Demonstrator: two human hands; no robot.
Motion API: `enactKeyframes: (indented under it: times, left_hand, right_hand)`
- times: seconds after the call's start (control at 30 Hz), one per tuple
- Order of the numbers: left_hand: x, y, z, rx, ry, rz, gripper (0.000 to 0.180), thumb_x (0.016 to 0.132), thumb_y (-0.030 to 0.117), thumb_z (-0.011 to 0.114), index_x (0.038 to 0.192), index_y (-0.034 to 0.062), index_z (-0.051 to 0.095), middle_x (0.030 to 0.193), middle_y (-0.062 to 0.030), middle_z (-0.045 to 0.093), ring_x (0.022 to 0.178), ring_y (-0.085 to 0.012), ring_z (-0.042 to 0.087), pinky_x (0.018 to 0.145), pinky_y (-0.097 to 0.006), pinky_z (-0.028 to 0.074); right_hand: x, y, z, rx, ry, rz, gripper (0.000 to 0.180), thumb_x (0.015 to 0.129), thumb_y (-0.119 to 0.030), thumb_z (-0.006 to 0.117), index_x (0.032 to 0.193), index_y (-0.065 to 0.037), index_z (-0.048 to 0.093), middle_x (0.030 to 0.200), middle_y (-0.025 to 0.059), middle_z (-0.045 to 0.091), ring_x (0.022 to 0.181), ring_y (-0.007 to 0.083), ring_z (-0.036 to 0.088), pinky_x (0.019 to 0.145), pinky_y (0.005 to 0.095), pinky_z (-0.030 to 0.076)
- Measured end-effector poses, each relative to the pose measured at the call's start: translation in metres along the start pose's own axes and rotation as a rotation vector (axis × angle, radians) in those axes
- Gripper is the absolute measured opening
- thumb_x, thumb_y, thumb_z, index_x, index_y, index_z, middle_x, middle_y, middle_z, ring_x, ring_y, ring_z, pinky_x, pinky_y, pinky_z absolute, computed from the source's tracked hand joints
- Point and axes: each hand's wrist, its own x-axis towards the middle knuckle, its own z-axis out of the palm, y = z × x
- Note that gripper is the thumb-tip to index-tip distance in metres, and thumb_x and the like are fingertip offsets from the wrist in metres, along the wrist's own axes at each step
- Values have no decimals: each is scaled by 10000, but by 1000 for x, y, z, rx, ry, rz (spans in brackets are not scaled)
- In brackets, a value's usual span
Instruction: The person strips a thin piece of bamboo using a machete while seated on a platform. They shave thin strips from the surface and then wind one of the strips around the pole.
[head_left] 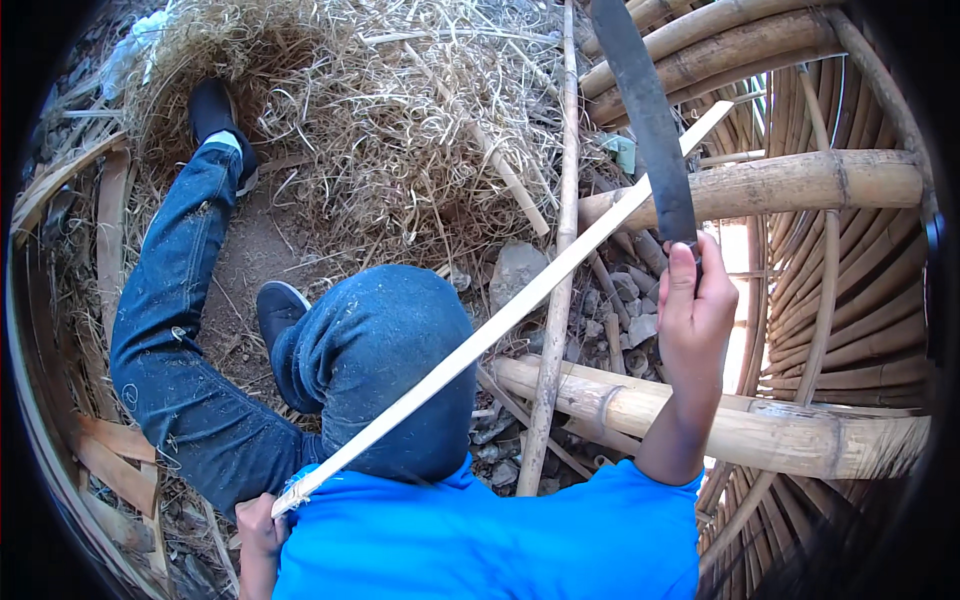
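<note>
**Bamboo strip in one hand, big blade in the other**

Hands first, since they were closest to my feed. The left hand sat low by the blue shirt, fingers closed around the near end of a long pale bamboo strip. That strip ran up and to the right, across the bent knee in blue jeans, and ended out by the bamboo frame. The right hand was raised higher, wrapped tight round the handle of a dark machete, blade pointing up and away, crossing over the strip's far part. I couldn't tell if blade and strip actually touched there.

Just past the knee I saw a thick bamboo pole lying crosswise, with grey stones on the dirt behind it. Another thin pole stood nearly upright through the middle. Other leg stretched out left, black shoe at the edge of a big heap of dry shavings. Curved bamboo framework filled the right side.
</note>
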Motion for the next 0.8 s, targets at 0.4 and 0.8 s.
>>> enactKeyframes:
  times: [0.4,0.8]
  left_hand:
    - [-8,-8,8,41,18,-16,300,825,251,552,622,51,458,507,-152,444,450,-339,513,446,-424,379]
    - [-11,-9,14,71,39,-11,346,853,304,527,630,51,449,509,-157,442,454,-346,509,450,-437,364]
  right_hand:
    - [-9,0,0,234,-59,121,288,1000,-270,456,965,-4,561,542,-22,450,463,39,417,418,228,335]
    - [-11,5,1,319,-69,182,311,999,-303,451,942,-11,541,550,-33,447,437,26,421,383,214,320]
